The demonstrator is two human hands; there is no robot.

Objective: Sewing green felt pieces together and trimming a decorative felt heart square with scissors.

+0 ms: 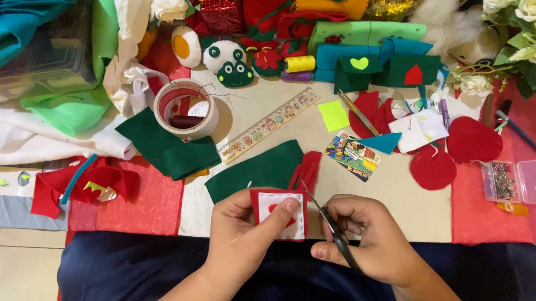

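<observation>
Left hand: the left hand (241,231) pinched a red felt square (279,214) with a white patch and small red heart, thumb across its face, fingers behind.
Right hand: the right hand (366,236) was curled through the handles of the scissors (330,225), blades nearly shut, tips at the square's right edge.
Felt square: held above the near edge of the tabletop (412,211), over the person's dark lap.
Just behind: a dark green felt piece (257,168) and red felt strips (307,167) lay flat.
Further back: a tape roll (186,109), a printed ruler (270,124), a yellow sticky note (334,115).
Right side: red felt circles (433,168) and a clear pin box (501,181).
</observation>
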